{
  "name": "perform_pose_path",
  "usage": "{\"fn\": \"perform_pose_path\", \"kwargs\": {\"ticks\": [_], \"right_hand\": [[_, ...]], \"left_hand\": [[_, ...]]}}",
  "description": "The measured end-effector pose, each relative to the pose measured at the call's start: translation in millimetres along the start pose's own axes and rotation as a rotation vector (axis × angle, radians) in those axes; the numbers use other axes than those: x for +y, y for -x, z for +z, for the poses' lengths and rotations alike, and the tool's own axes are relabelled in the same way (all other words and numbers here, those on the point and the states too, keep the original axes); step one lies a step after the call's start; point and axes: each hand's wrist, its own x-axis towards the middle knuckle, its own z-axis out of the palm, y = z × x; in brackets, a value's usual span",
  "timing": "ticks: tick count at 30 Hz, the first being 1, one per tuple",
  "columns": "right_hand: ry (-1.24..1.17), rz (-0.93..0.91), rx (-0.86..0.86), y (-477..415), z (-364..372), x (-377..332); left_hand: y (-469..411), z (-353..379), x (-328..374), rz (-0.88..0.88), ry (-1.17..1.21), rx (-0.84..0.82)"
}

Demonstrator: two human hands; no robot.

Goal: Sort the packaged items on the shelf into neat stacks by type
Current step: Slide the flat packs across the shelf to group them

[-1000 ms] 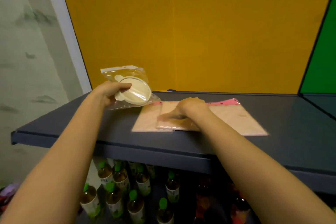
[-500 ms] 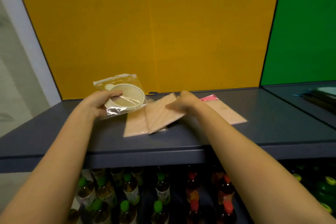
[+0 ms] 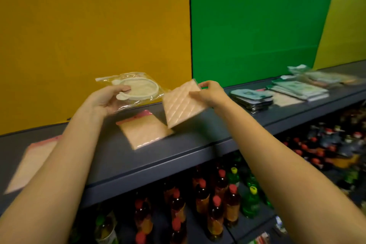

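A person's left hand (image 3: pixel 108 98) grips a crinkled clear plastic bag (image 3: pixel 132 87) holding a round, cream-coloured disc with small tabs, raised above the dark grey shelf (image 3: pixel 184 144). The right hand (image 3: pixel 210 93) pinches the upper corner of a square, peach-pink quilted pad (image 3: pixel 183 103) – its surface crossed by diamond-shaped stitching – held tilted in the air over the shelf. Two flat peach packets with pink top strips lie on the shelf below: one (image 3: pixel 143 129) between the forearms, another (image 3: pixel 31 162) at far left, blurred. Farther right – stacks of flat greenish packets (image 3: pixel 297 88). Behind stand orange and green panels; capped bottles (image 3: pixel 215 204) fill the lower level.
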Motion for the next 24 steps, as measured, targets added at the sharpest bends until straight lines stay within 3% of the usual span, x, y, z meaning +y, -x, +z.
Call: {"fn": "perform_pose_path", "kwargs": {"ticks": [7, 14, 20, 24], "right_hand": [[-0.084, 0.040, 0.198, -24.6, -135.9, 63.6], [-0.145, 0.052, 0.245, -49.0, -253.6, 119.8], [-0.162, 0.074, 0.258, -85.1, -309.6, 151.8], [-0.028, 0.083, 0.194, -109.9, -314.1, 168.1]], "left_hand": [[-18.4, 145.5, -23.7, 0.030, 0.048, -0.119], [-30.6, 253.6, -49.2, 0.029, 0.091, -0.155], [-36.8, 313.7, -56.2, 0.019, 0.064, -0.118], [-46.9, 340.2, -55.6, 0.041, 0.016, -0.077]]}}
